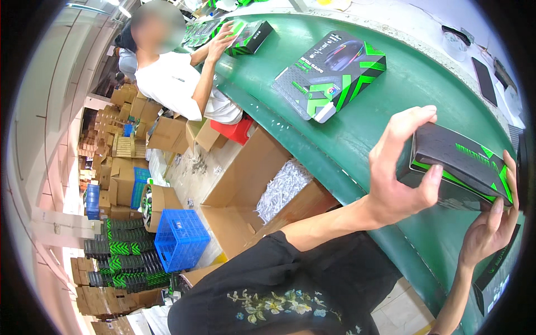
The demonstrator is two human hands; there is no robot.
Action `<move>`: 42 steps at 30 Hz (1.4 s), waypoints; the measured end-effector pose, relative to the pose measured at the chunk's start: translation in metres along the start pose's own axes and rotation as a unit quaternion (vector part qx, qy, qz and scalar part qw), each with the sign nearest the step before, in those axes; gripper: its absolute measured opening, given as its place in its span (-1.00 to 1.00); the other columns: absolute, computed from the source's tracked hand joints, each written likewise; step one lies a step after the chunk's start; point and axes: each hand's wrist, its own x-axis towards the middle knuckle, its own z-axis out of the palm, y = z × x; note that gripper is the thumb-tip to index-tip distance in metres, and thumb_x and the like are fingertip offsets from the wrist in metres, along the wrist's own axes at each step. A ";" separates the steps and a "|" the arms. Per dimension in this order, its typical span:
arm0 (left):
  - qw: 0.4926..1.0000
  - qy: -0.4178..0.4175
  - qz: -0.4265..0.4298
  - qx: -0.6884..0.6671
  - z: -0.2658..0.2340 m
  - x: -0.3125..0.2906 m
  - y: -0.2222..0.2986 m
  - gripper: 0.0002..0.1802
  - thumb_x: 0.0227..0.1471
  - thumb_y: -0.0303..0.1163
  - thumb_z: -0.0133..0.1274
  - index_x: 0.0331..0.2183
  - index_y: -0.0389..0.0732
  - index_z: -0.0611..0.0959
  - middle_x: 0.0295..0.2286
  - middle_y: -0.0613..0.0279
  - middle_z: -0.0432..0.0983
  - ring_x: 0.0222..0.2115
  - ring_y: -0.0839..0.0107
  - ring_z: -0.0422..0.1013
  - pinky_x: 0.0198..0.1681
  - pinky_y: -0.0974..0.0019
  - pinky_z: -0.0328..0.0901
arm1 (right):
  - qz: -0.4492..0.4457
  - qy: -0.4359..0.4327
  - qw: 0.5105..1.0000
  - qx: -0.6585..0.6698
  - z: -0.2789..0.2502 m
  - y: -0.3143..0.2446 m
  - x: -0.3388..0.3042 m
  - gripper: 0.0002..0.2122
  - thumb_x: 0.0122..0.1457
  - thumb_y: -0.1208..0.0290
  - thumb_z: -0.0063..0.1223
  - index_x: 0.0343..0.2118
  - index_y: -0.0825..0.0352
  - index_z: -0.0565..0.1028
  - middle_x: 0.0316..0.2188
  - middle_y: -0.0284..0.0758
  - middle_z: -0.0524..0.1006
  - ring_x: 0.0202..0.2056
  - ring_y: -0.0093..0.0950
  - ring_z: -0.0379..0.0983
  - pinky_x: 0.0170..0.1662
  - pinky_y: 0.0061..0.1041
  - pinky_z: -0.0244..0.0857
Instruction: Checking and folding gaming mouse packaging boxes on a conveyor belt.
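Bare left forearm (335, 224) reaches toward two o'clock; bare left hand (393, 167) at three o'clock, thumb and forefinger curled in a C. Bare right forearm (458, 296) rises toward one; bare right hand (484, 239) at four, fingers pointing near twelve.

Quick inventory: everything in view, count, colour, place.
Long smooth table: one, green, right half.
Held rectangular cardboard box: one, black-green, over table.
Printed cardboard boxes: many, black-green, on table and lower left.
Flat rectangular phone: one, black, upper right.
Large open cardboard carton: one, brown, beside table.
Shredded paper: one heap, white, inside carton.
Plastic crates: several, blue, left side.
Other cardboard cartons: several, brown, left background.
Co-worker: one, white shirt, upper left.
Left hand: one, bare, on held box.
Right hand: one, bare, on held box.
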 end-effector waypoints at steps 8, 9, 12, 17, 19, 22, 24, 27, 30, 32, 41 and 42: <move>0.982 -0.024 -0.121 -0.141 -0.004 -0.002 0.023 -0.21 -0.28 -0.53 -0.03 0.12 -0.40 0.29 0.06 -0.05 0.21 0.11 0.13 0.15 0.17 0.20 0.05 | 0.033 -0.094 0.994 0.048 -0.012 -0.015 -0.006 -0.72 0.16 0.40 -0.21 -0.10 0.24 0.47 0.28 0.07 0.06 0.28 -0.09 0.06 0.29 -0.11 0.03; 0.982 -0.023 -0.120 -0.142 -0.003 -0.002 0.021 -0.21 -0.28 -0.53 -0.03 0.12 -0.40 0.29 0.06 -0.05 0.21 0.11 0.13 0.15 0.17 0.20 0.05 | 0.032 -0.096 0.994 0.047 -0.015 -0.012 -0.007 -0.72 0.16 0.40 -0.21 -0.10 0.24 0.47 0.28 0.07 0.06 0.28 -0.09 0.06 0.29 -0.11 0.03; 0.963 -0.038 -0.185 -0.191 -0.003 -0.002 0.017 -0.24 -0.28 -0.34 0.03 0.06 -0.37 0.33 -0.02 0.02 0.17 -0.01 0.27 0.19 0.13 0.29 0.06 | 0.038 -0.110 0.988 0.100 -0.018 -0.009 -0.005 -0.72 0.18 0.37 -0.23 -0.10 0.22 0.48 0.30 0.07 0.03 0.29 -0.09 0.03 0.30 -0.11 0.00; 0.944 -0.080 -0.146 -0.286 -0.014 0.002 0.005 -0.34 -0.22 -0.31 0.00 0.01 -0.35 0.39 -0.02 0.02 0.18 0.00 0.29 0.19 0.11 0.28 0.07 | 0.040 -0.175 0.974 0.138 -0.028 -0.003 0.002 -0.65 0.25 0.25 -0.29 -0.01 0.20 0.47 0.30 0.02 0.04 0.29 -0.11 0.04 0.33 -0.14 -0.08; 0.927 -0.084 -0.145 -0.337 -0.015 0.002 0.006 -0.38 -0.19 -0.32 -0.02 -0.01 -0.36 0.41 -0.02 0.01 0.19 0.00 0.31 0.20 0.11 0.28 0.08 | 0.075 -0.149 0.978 0.128 -0.029 0.001 0.003 -0.62 0.26 0.23 -0.29 0.05 0.25 0.42 0.30 0.00 0.05 0.29 -0.15 0.05 0.33 -0.17 -0.07; 0.952 -0.070 -0.178 -0.240 -0.014 -0.002 0.000 -0.40 -0.15 -0.31 -0.04 -0.02 -0.39 0.41 0.04 -0.18 0.24 0.05 0.20 0.21 0.17 0.17 0.03 | 0.129 -0.084 0.981 0.118 -0.022 0.000 0.001 -0.54 0.27 0.21 -0.30 0.14 0.35 0.32 0.30 -0.05 0.08 0.28 -0.23 0.09 0.33 -0.22 -0.06; 0.947 -0.071 -0.180 -0.258 -0.017 -0.003 -0.002 -0.40 -0.16 -0.32 -0.04 -0.02 -0.39 0.41 0.04 -0.19 0.23 0.05 0.18 0.22 0.17 0.16 0.04 | 0.132 -0.052 0.985 0.101 -0.017 -0.001 0.000 -0.48 0.28 0.17 -0.31 0.20 0.44 0.20 0.30 -0.09 0.11 0.27 -0.29 0.11 0.32 -0.26 -0.03; 0.944 -0.071 -0.179 -0.267 -0.016 -0.004 0.004 -0.43 -0.16 -0.34 -0.04 -0.05 -0.39 0.45 0.03 -0.24 0.24 0.03 0.14 0.24 0.15 0.14 0.06 | 0.114 -0.050 0.991 0.054 -0.021 -0.002 0.000 -0.44 0.27 0.13 -0.28 0.22 0.43 0.19 0.29 -0.10 0.14 0.27 -0.28 0.12 0.32 -0.28 -0.04; 0.957 -0.088 -0.135 -0.242 -0.010 -0.002 -0.001 -0.50 -0.16 -0.35 -0.05 -0.13 -0.40 0.52 0.01 -0.30 0.26 0.01 0.09 0.26 0.13 0.09 0.08 | 0.102 -0.048 0.992 0.058 -0.039 0.006 -0.003 -0.40 0.25 0.10 -0.25 0.24 0.44 0.16 0.26 -0.09 0.18 0.27 -0.29 0.11 0.32 -0.30 -0.07; 0.970 -0.081 -0.111 -0.199 -0.004 0.004 0.004 -0.67 -0.17 -0.43 -0.04 -0.30 -0.27 0.66 -0.03 -0.15 0.30 -0.06 0.17 0.29 0.06 0.18 0.15 | 0.099 -0.059 0.993 0.035 -0.031 -0.002 0.001 -0.44 0.25 0.10 -0.28 0.21 0.40 0.23 0.24 -0.07 0.20 0.26 -0.29 0.14 0.30 -0.29 -0.02; 0.992 -0.108 0.009 -0.065 -0.012 0.000 -0.006 -0.70 -0.20 -0.39 0.08 -0.32 -0.27 0.62 -0.05 -0.26 0.31 0.03 0.08 0.24 0.09 0.10 0.12 | -0.034 -0.142 0.987 -0.066 -0.013 -0.017 0.012 -0.48 0.34 0.03 -0.24 -0.04 0.51 0.46 -0.03 -0.10 0.42 0.08 -0.31 0.28 0.19 -0.36 0.05; 0.992 -0.085 -0.011 -0.092 -0.008 -0.003 -0.005 -0.70 -0.20 -0.37 0.09 -0.32 -0.27 0.61 -0.05 -0.25 0.31 0.03 0.09 0.24 0.10 0.09 0.11 | -0.069 -0.130 0.989 -0.031 -0.014 -0.017 0.013 -0.53 0.33 0.07 -0.18 -0.11 0.48 0.53 -0.13 -0.17 0.48 0.00 -0.33 0.33 0.14 -0.39 0.09</move>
